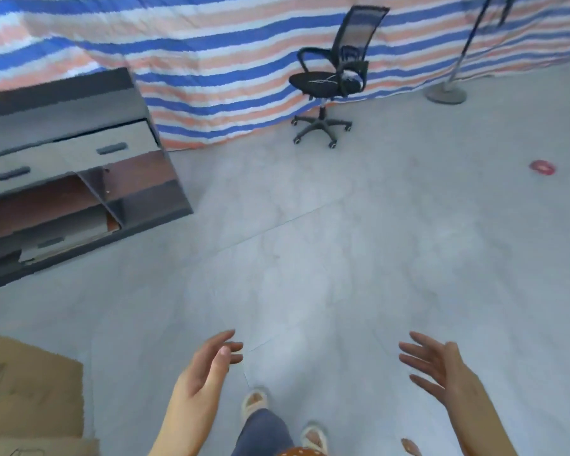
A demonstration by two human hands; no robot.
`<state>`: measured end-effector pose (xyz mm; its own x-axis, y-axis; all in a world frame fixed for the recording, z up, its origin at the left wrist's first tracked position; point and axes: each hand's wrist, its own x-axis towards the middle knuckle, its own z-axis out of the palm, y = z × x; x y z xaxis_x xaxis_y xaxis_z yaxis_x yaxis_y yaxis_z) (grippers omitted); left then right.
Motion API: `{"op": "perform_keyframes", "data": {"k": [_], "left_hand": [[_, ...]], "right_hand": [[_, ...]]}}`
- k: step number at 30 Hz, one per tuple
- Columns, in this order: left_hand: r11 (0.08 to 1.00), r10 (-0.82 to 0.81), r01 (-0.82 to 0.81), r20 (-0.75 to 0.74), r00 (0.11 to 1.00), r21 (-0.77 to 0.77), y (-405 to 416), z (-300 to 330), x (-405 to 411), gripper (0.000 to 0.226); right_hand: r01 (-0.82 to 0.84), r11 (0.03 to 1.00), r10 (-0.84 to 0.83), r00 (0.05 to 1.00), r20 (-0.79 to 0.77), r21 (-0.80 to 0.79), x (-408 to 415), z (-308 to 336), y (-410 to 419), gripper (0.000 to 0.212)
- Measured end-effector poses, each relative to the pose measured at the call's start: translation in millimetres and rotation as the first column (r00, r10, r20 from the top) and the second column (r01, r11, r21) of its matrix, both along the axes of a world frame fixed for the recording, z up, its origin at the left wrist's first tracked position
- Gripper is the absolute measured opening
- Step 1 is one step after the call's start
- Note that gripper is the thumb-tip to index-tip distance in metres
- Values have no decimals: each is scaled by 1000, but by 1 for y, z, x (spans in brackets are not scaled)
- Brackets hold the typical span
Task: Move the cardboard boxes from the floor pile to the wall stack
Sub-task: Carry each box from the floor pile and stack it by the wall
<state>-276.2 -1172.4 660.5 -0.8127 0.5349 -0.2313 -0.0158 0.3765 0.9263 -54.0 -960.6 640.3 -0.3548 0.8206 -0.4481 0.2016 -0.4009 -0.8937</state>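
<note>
Both our hands are held out in front of us over the pale grey tiled floor (343, 241) with nothing in them: left hand (208, 366) has loose, slightly bent fingers, right hand (441, 366) has them spread and straight, palms facing each other. The flat brown cardboard boxes (27, 390) sit at the floor's bottom-left corner, well apart from both hands and cut off by the frame. There's some faint dark printing on the top one, but it's way too blurry to read. The grey cabinet with two drawers (66, 159) at the left edge has something pale shoved in its lower shelf, hard to make out. A black mesh office chair (333, 77) stands against the blue, orange and white striped tarp (211, 60).
</note>
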Motion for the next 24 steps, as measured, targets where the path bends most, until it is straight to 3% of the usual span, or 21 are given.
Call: {"op": "perform_keyframes", "data": {"k": [5,11,20,24], "left_hand": [[971,-234,236,52,971,-42,78,-9,15,27],[860,-505,509,88,858,-26,210,-15,52,25],[694,-720,720,27,693,10,420,0,115,24],[606,-795,795,17,606,-28,495,1,150,24]], "right_hand": [[241,971,-239,967,87,-2,71,-8,11,41],[461,883,-469,865,177,87,130,-15,39,25],[654,733,-678,724,124,187,193,9,181,26],[712,674,-739,649,179,198,227,8,219,25]]}}
